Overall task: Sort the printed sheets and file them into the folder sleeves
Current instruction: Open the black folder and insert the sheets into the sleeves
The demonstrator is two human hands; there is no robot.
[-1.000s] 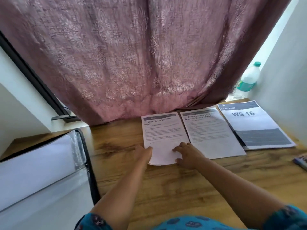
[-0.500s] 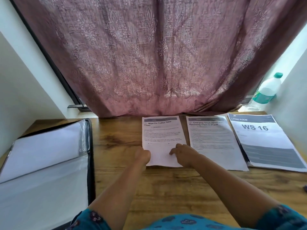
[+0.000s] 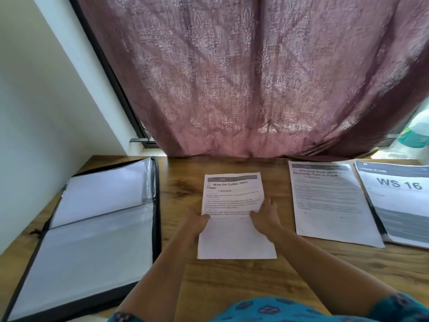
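Observation:
A printed sheet headed "Wipe the Coffee Table Clean" (image 3: 234,196) lies in the middle of the wooden table (image 3: 232,280). My left hand (image 3: 196,223) pinches its left edge about halfway down. My right hand (image 3: 265,214) holds the right edge, with its fingers lying on the paper. The open black folder (image 3: 92,228) with clear sleeves lies flat at the left, a hand's width from the sheet. A second printed sheet (image 3: 329,201) and a "WS 16" sheet (image 3: 399,196) lie side by side to the right.
A mauve curtain (image 3: 255,77) hangs down to the table's far edge. A plastic bottle (image 3: 415,135) stands at the far right behind the curtain. A white wall (image 3: 34,112) borders the table on the left.
The coffee-table sheet has moved left and toward me, away from the second sheet. Both hands went with it and now hold its side edges. The view has turned left, showing more of the folder.

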